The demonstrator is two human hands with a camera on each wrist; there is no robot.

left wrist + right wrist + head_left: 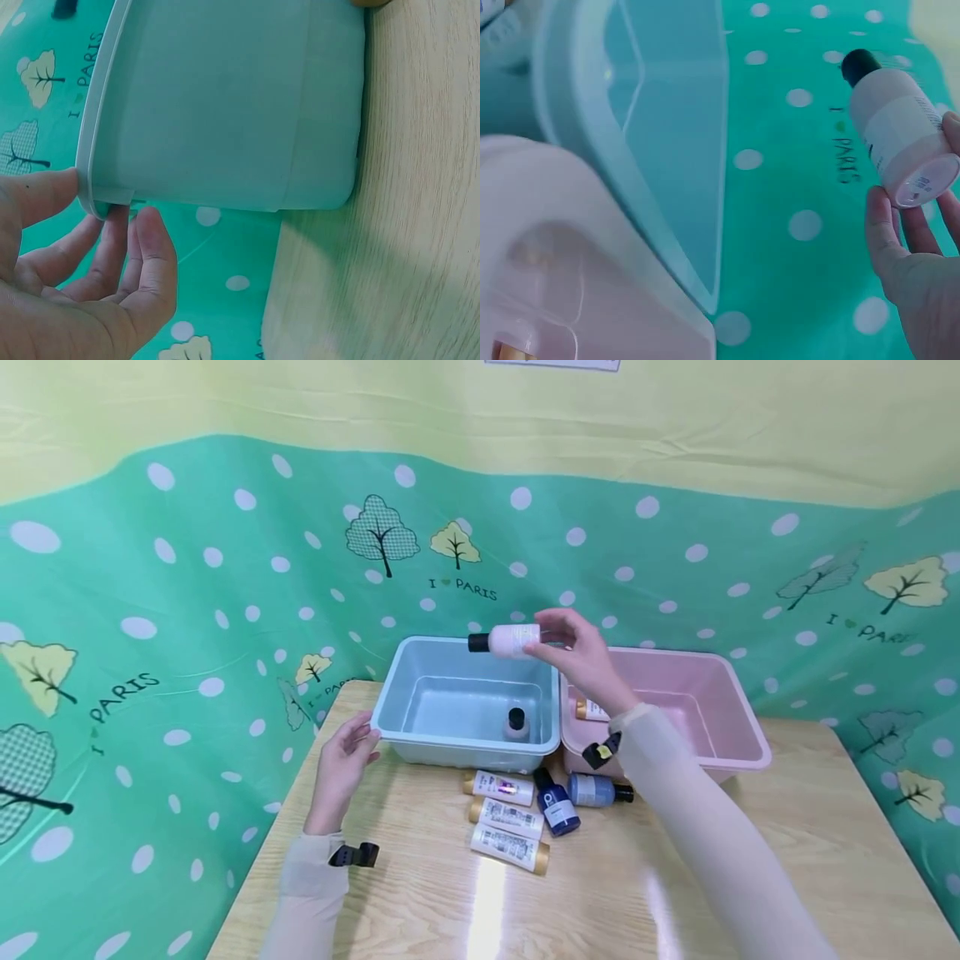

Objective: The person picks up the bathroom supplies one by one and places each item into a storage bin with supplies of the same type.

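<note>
Fingertips [877, 197] of the right hand [583, 656] pinch a pink bottle [513, 641] by its base end, sideways above the blue tub [480, 758] (exact depth is hard to judge). That end-only hold could let it droop, slip and strike the upright bottle [516, 727] inside. The left hand [342, 767] pinches the tub's corner rim; a tug might shift it.

White glare streaks the table [408, 877] (two bands).
</note>
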